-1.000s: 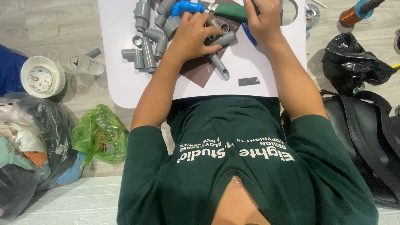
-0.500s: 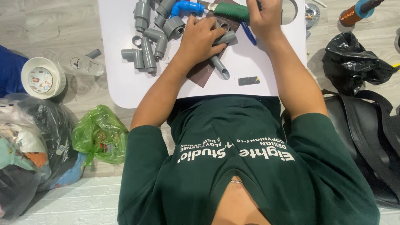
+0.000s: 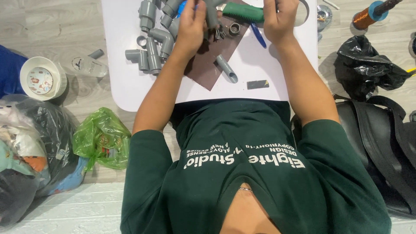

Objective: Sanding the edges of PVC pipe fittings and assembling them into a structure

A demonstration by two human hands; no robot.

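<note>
I see my left hand closed around a grey pipe piece held upright above the brown board on the worktop, while my right hand, just beside it, grips a green-handled tool lying crosswise toward the pipe.

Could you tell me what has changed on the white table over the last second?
The left hand has come off the brown board and now grips a grey pipe piece raised above it. The right hand stays by the green-handled tool. The short grey pipe and fittings pile have not moved.
</note>
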